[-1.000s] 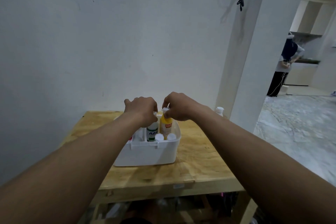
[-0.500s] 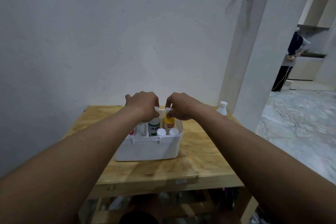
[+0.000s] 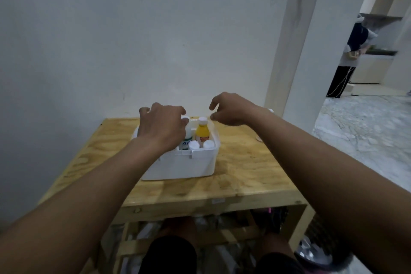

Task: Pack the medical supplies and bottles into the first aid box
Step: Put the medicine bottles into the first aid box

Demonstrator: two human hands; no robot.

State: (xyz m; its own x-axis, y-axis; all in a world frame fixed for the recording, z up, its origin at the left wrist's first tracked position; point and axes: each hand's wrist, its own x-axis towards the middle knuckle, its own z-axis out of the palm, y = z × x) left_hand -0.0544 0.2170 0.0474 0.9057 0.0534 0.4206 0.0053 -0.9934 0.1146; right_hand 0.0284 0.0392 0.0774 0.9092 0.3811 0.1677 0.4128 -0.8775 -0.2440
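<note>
Head view: a white box (image 3: 184, 164) is seen at the centre of the frame, standing on a plywood table (image 3: 244, 173). Upright bottles are held inside it. An orange bottle (image 3: 202, 132) with a white cap carries a red label whose writing is too blurred to be read. To its left, a white bottle (image 3: 186, 142) shows blue and green marks, also unreadable. Two white caps (image 3: 201, 144) are seen in front of them.

The left hand (image 3: 163, 128) is curled over the box's left side, fingers bent onto the white bottle's top; whether it is gripped cannot be told. The right hand (image 3: 231, 109) is held loosely open above the box's right rim, gripping nothing.

A person (image 3: 349, 60) stands at the far right of the frame.
</note>
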